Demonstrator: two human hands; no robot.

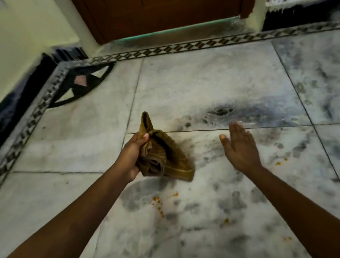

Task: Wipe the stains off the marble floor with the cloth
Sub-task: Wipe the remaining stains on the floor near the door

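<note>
Cloth first: we hold it bunched in our left hand, whose fingers are curled tight around its upper folds, one corner poking up past the thumb and the rest hanging loose toward the marble floor. It looks to hang just above the floor, though we cannot tell whether its lower edge touches. Our right hand is empty, its fingers straight and held together, palm turned inward toward the cloth and well apart from it. The stains we care about are small orange specks lying on the floor below the cloth and nearer to us, with a few more scattered further right, near our right forearm. So the work lies downward and back toward our body from the left hand, which is the nearer hand and already carries the cloth; we judge that the next move is to lower the bundle onto the specks and drag it across them. The cloth's long axis runs from its raised corner down and to the right. Around us the floor is pale grey-veined slabs with dark joints, a patterned border along the walls, and a brown wooden door ahead.
</note>
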